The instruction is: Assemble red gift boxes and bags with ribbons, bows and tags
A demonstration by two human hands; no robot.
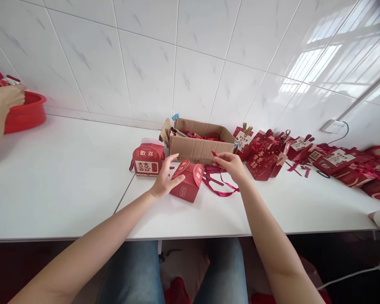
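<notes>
A red gift box (186, 188) with round lid flaps stands on the white table in front of me. My left hand (166, 179) is at its left side, fingers apart, thumb over the front near the flap. My right hand (229, 164) is right of the box, its fingertips pinched on the end of a red ribbon (223, 193), which trails in loops on the table. Behind and to the left stands another red box (148, 159) with white lettering and a pale panel.
An open cardboard box (201, 148) with red ribbons inside stands against the tiled wall. Finished-looking red boxes (262, 160) crowd the right, near a socket (334, 126). At far left, another person's hand reaches over a red basin (27, 116).
</notes>
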